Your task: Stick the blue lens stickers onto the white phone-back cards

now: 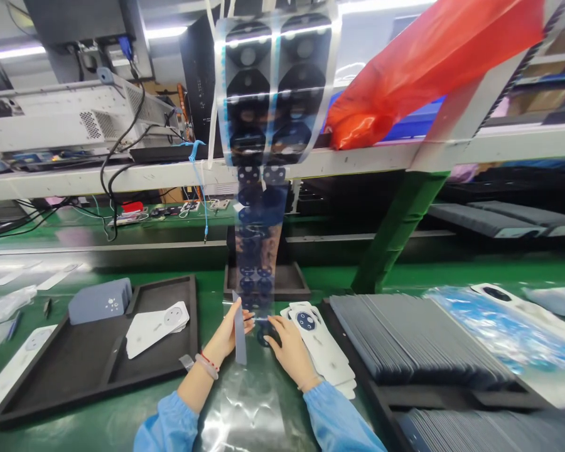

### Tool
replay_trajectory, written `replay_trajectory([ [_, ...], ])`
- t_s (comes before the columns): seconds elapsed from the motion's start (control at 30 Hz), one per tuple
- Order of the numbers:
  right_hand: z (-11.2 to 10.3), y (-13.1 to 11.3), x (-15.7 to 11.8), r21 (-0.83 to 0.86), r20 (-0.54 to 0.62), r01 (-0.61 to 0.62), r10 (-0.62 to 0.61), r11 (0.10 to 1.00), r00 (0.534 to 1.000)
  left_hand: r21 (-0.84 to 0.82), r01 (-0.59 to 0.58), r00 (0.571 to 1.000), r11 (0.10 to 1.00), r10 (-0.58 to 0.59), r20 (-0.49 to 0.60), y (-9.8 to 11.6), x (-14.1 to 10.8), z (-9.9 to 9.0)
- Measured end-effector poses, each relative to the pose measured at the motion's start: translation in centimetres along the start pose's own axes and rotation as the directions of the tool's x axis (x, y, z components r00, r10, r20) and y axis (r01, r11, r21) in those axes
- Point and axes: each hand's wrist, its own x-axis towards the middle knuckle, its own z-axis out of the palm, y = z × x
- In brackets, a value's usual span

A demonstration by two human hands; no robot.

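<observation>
A thin grey-blue phone back panel, seen nearly edge-on, is held between the thumb and fingers of my left hand. Beside it, a clear film strip with rows of dark round camera-lens stickers hangs down from a rolled section above. My right hand has its fingertips closed at the strip's lower part, by a dark round sticker. Exactly what lies between those fingertips is too small to make out. White phone-shaped cards with camera cut-outs are stacked just right of my right hand.
At left, a black tray holds grey-blue panels and white cards. To the right, another tray contains dense rows of panels; blue-tinted plastic film lies beyond. A white shelf beam and green post stand ahead.
</observation>
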Motion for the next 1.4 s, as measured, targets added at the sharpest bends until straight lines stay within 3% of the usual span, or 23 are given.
replay_trajectory([
  [0.23, 1.1, 0.5, -0.2, 0.007, 0.012, 0.067, -0.067, 0.998, 0.998, -0.021, 0.018, 0.998, 1.0, -0.017, 0.06, 0.1, -0.6, -0.7],
  [0.6, 0.3, -0.2, -0.4, 0.054, -0.127, 0.141, -0.133, 0.989, 0.983, -0.095, -0.122, 0.986, 0.988, 0.131, 0.102, -0.5, -1.5, -0.6],
  [0.9, 0.0, -0.4, -0.2, 0.068, -0.232, 0.207, -0.187, 0.976, 0.955, -0.122, -0.143, 0.984, 0.982, 0.154, 0.089, -0.9, -1.1, -1.0],
  [1.13, -1.1, -0.9, -0.4, 0.158, -0.132, 0.2, -0.18, 0.967, 0.975, -0.135, -0.168, 0.98, 0.976, 0.181, 0.085, -0.7, -1.3, -0.8],
  [1.3, -2.5, -2.3, -0.2, 0.306, -0.059, 0.083, -0.068, 0.948, 0.996, -0.112, -0.188, 0.979, 0.976, 0.195, 0.055, -0.8, -1.3, -0.7],
  [1.4, -4.3, -3.3, -0.4, 0.448, 0.02, 0.024, -0.037, 0.894, 0.999, -0.084, -0.209, 0.977, 0.974, 0.212, 0.033, -0.8, -1.4, -0.6],
])
